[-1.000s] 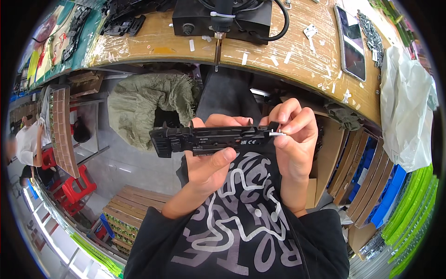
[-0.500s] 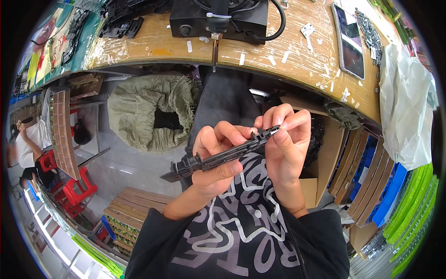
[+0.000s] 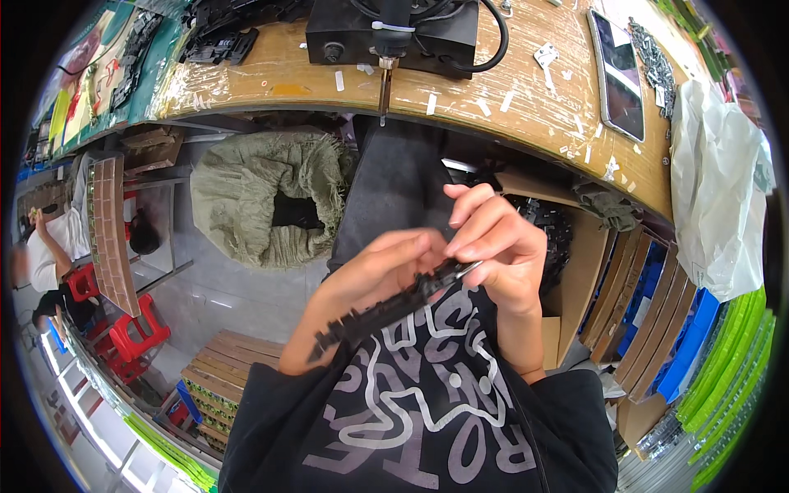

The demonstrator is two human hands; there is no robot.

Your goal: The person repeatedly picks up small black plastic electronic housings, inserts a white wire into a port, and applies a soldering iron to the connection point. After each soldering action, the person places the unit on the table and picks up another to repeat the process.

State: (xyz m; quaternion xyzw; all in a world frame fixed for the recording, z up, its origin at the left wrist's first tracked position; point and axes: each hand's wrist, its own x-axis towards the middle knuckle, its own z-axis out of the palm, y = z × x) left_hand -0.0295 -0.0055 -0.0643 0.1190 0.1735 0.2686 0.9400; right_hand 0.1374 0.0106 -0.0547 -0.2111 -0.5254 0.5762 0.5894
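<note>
A long black moulded plastic part (image 3: 386, 319) with ridges and clips slants across the front of my chest, its lower end to the left. My right hand (image 3: 501, 251) pinches its upper right end between thumb and fingers, where a small shiny metal edge shows. Just beyond the part is my left hand (image 3: 370, 267), its fingers stretched out and blurred by motion. The part covers some of the left palm, so I cannot tell whether they touch.
A wooden workbench (image 3: 271, 90) carries a black box unit (image 3: 427, 37), a hanging metal-tipped tool (image 3: 385, 90) and a phone (image 3: 616, 74). White plastic bags (image 3: 715, 189) hang at the right above crates. An olive fabric-covered stool (image 3: 238, 197) stands left; another person (image 3: 62, 246) sits farther off.
The black part has dropped lower and turned more steeply. My left fingers have come off their wrapped grip and straightened. My right hand keeps its pinch on the end, slightly lower.
</note>
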